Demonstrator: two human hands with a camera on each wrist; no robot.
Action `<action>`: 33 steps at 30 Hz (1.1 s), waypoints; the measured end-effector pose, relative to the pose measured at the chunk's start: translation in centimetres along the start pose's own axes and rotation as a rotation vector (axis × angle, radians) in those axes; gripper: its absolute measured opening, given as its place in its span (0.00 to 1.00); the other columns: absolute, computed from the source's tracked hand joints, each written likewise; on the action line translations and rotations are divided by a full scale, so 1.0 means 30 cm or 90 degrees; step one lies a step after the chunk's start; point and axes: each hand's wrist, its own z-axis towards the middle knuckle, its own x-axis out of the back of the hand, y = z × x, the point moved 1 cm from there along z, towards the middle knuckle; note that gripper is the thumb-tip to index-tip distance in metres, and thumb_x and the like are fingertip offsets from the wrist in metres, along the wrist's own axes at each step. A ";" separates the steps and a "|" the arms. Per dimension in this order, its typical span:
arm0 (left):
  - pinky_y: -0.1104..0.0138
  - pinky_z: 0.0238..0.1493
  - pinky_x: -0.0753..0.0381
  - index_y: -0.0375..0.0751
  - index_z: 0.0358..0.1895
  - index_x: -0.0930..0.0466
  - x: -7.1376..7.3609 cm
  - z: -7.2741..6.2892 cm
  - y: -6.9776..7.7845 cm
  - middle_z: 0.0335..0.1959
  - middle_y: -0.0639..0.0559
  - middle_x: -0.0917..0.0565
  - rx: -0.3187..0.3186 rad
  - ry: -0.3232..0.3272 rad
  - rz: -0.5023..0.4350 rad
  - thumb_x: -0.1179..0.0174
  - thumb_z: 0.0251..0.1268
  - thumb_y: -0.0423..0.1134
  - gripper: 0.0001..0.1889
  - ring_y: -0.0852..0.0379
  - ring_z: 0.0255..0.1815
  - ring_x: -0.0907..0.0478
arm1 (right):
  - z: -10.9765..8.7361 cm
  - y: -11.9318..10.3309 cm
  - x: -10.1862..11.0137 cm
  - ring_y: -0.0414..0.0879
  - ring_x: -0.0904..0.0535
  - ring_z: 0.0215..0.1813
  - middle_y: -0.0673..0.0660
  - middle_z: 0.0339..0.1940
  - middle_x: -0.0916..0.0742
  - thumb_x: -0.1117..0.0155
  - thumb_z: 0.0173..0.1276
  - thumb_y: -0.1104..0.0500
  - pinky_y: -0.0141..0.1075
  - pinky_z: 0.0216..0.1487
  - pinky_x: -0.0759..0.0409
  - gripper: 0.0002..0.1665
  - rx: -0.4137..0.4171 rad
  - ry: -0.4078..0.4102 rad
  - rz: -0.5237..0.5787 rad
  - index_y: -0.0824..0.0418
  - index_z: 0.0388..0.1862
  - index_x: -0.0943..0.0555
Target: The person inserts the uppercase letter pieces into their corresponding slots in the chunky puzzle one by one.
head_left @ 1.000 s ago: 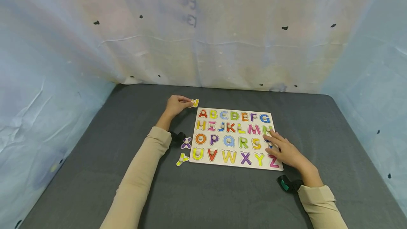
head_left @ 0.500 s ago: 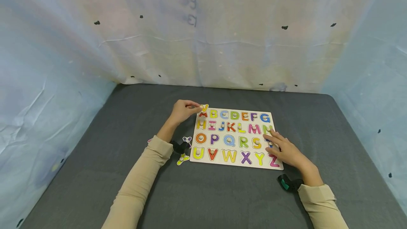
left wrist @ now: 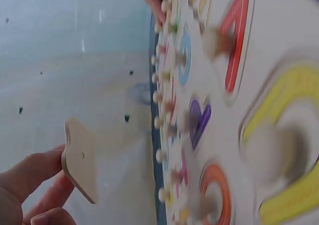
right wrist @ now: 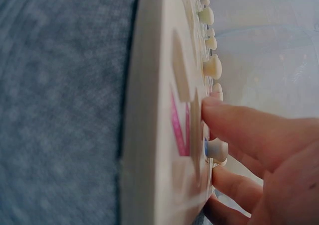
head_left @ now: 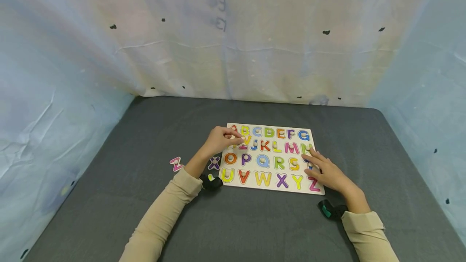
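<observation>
My left hand (head_left: pixel 221 140) pinches a yellow letter puzzle piece (head_left: pixel 248 139) over the upper left of the alphabet board (head_left: pixel 252 174). Fingers cover part of this letter; its plain wooden back (left wrist: pixel 82 158) shows in the left wrist view, apart from the board. My right hand (head_left: pixel 329 175) rests its extended fingers on the board's right edge, around the knobbed letters there, hiding part of the T. Knobs stand on most letters. The printed W (head_left: pixel 263 178), X (head_left: pixel 281 180), Y (head_left: pixel 297 182) and Z (head_left: pixel 314 184) places carry no knobs.
A purple X piece (head_left: pixel 214 163) lies left of the board, and a pink Z piece (head_left: pixel 176 164) lies farther left. The left wrist's black camera (head_left: pixel 212 182) mostly covers a yellow-green piece. Grey cloth (head_left: pixel 255 229) covers the table, with pale sheeting (head_left: pixel 276 64) behind.
My left hand has carried the yellow piece from beyond the board's far left corner rightward and nearer, over the second row. The pink Z piece has become visible. My right hand stays put.
</observation>
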 end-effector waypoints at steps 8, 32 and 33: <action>0.72 0.23 0.47 0.44 0.38 0.11 -0.057 -0.044 0.015 0.18 0.60 0.30 0.010 -0.039 -0.010 0.30 0.55 0.45 0.11 0.62 0.18 0.47 | 0.000 0.001 0.000 0.73 0.48 0.75 0.72 0.76 0.42 0.40 0.68 0.49 0.69 0.70 0.53 0.36 -0.003 -0.003 0.000 0.61 0.71 0.34; 0.71 0.22 0.48 0.48 0.30 0.10 -0.242 -0.116 0.052 0.12 0.61 0.34 -0.019 -0.103 0.072 0.27 0.50 0.44 0.06 0.62 0.18 0.44 | 0.001 -0.003 0.000 0.73 0.47 0.75 0.73 0.76 0.42 0.40 0.69 0.50 0.70 0.70 0.52 0.35 0.003 -0.002 -0.002 0.62 0.71 0.33; 0.71 0.21 0.48 0.49 0.30 0.10 -0.248 -0.118 0.052 0.12 0.61 0.34 -0.015 -0.105 0.082 0.27 0.49 0.44 0.06 0.63 0.17 0.43 | 0.000 -0.003 0.000 0.73 0.47 0.75 0.73 0.76 0.42 0.40 0.69 0.50 0.69 0.70 0.52 0.35 0.002 -0.001 -0.002 0.62 0.71 0.33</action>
